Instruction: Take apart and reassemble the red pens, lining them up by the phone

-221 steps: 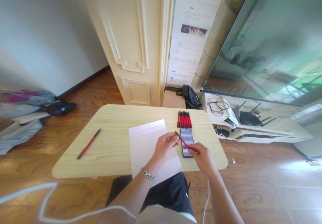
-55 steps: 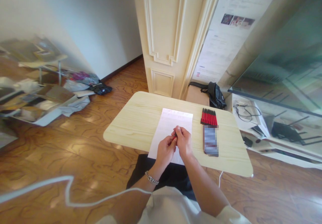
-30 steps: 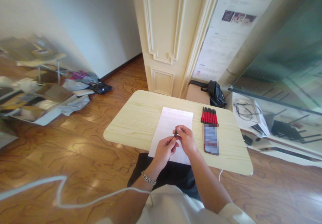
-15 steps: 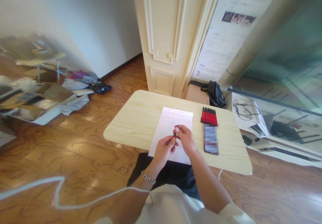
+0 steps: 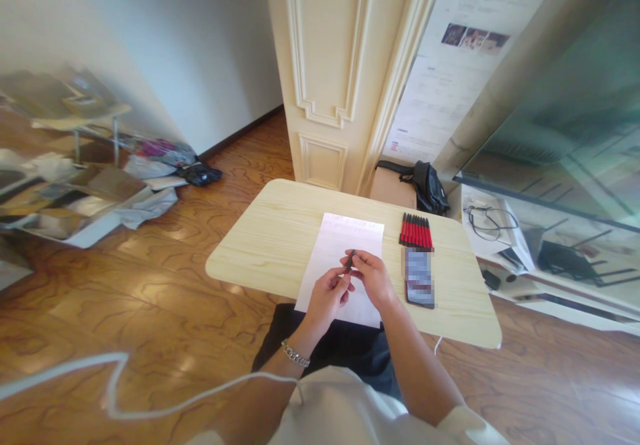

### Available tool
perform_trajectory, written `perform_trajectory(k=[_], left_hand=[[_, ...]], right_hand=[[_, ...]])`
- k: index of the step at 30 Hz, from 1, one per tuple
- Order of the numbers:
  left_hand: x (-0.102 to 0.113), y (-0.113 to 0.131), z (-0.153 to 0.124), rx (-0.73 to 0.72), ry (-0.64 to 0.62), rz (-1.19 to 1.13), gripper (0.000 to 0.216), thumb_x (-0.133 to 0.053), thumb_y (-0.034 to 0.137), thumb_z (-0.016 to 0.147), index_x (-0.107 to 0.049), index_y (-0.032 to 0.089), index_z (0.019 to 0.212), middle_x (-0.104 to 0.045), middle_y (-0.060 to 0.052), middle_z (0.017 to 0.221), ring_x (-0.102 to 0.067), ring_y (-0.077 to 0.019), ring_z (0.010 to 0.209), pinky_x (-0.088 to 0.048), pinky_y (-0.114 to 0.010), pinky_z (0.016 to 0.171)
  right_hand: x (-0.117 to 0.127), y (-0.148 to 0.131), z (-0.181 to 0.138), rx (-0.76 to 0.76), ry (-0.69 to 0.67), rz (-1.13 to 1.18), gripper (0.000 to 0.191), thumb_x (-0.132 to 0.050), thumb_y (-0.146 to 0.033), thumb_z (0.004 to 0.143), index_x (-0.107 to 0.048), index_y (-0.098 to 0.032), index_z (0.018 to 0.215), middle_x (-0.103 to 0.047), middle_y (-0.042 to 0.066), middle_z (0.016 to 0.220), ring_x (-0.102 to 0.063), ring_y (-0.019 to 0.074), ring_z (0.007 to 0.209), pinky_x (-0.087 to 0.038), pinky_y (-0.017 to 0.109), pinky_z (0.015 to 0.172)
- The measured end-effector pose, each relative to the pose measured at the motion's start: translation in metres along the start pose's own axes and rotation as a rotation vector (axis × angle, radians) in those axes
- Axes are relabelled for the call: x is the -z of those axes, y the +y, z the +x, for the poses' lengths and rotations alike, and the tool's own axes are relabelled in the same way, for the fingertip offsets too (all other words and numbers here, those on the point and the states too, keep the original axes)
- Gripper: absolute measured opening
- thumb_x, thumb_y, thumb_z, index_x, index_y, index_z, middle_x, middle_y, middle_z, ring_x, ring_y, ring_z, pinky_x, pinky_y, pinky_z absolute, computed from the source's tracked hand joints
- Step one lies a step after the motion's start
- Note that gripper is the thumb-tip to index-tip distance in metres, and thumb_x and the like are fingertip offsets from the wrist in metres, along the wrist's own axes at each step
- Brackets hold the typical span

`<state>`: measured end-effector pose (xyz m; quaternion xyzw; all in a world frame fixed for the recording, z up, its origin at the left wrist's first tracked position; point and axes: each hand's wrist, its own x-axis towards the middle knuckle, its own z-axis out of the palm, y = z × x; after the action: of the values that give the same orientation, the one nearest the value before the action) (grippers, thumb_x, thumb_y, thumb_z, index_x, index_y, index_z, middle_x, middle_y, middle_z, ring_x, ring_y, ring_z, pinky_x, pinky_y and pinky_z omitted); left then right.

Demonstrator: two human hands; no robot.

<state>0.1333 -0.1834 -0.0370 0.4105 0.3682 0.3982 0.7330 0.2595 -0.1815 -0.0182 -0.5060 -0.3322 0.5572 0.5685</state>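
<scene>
My left hand (image 5: 327, 295) and my right hand (image 5: 373, 277) meet above a white sheet of paper (image 5: 345, 235) on the table. Between their fingertips is a pen (image 5: 351, 262); its black end shows, and the rest is mostly covered by fingers. The left hand, closed, pinches its lower part. At the upper, black part the right thumb and fingers are closed on it. A row of several red pens with black ends (image 5: 415, 231) lies to the right of the paper. Faint marks run along the sheet's top edge.
A phone (image 5: 419, 291) with a blurred-out screen lies below the pen row. The pale wooden table (image 5: 250, 245) has rounded corners. A white cable (image 5: 200, 391) crosses at lower left. Behind the table are a black bag (image 5: 430, 188) and a door panel (image 5: 330, 51).
The right hand has shifted slightly, its fingers now spread more around the pen, and more of the pen's black end shows. The left hand has hardly moved.
</scene>
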Motion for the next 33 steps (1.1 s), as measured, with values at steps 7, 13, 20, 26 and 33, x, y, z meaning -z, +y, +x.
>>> perform_trajectory(k=[7, 13, 20, 26, 33], left_hand=[[0.004, -0.002, 0.002, -0.007, 0.013, 0.021, 0.044, -0.065, 0.046, 0.077, -0.059, 0.015, 0.108, -0.059, 0.000, 0.065, -0.043, -0.0067, 0.043, -0.027, -0.020, 0.041], [0.009, 0.001, -0.001, -0.005, 0.005, 0.065, 0.042, -0.062, 0.046, 0.080, -0.062, 0.015, 0.107, -0.059, -0.001, 0.067, -0.044, -0.0065, 0.045, -0.027, -0.020, 0.041], [0.018, 0.001, -0.009, 0.038, -0.003, 0.046, 0.041, -0.062, 0.048, 0.079, -0.063, 0.016, 0.104, -0.058, 0.000, 0.065, -0.043, -0.0060, 0.043, -0.024, -0.019, 0.040], [0.038, 0.001, -0.016, 0.050, 0.069, 0.017, 0.044, -0.064, 0.050, 0.076, -0.062, 0.016, 0.102, -0.059, 0.000, 0.065, -0.044, -0.0067, 0.043, -0.023, -0.019, 0.040], [0.052, 0.000, -0.016, -0.009, 0.107, -0.005, 0.043, -0.064, 0.048, 0.077, -0.061, 0.015, 0.105, -0.059, 0.000, 0.065, -0.044, -0.0062, 0.042, -0.024, -0.019, 0.039]], right_hand=[[0.003, -0.003, 0.007, 0.073, 0.019, -0.184, 0.027, -0.063, -0.040, 0.078, -0.067, -0.018, 0.093, -0.069, 0.004, 0.081, -0.060, 0.0151, 0.073, -0.043, 0.028, 0.067], [0.003, -0.011, 0.011, 0.037, 0.003, -0.160, 0.034, -0.061, -0.042, 0.079, -0.066, -0.018, 0.102, -0.071, 0.007, 0.092, -0.062, 0.0160, 0.077, -0.043, 0.029, 0.070], [0.002, -0.026, 0.029, 0.100, 0.152, -0.045, 0.035, -0.067, -0.044, 0.073, -0.066, -0.019, 0.098, -0.069, 0.007, 0.091, -0.062, 0.0161, 0.075, -0.044, 0.025, 0.063], [0.000, -0.006, 0.064, 0.091, 0.247, -0.485, 0.036, -0.065, -0.045, 0.073, -0.065, -0.017, 0.096, -0.069, 0.005, 0.074, -0.060, 0.0160, 0.063, -0.044, 0.027, 0.060], [-0.024, 0.027, 0.076, 0.082, 0.288, -1.186, 0.017, -0.060, -0.036, 0.079, -0.063, -0.020, 0.082, -0.069, 0.006, 0.076, -0.061, 0.0185, 0.073, -0.040, 0.028, 0.067]])
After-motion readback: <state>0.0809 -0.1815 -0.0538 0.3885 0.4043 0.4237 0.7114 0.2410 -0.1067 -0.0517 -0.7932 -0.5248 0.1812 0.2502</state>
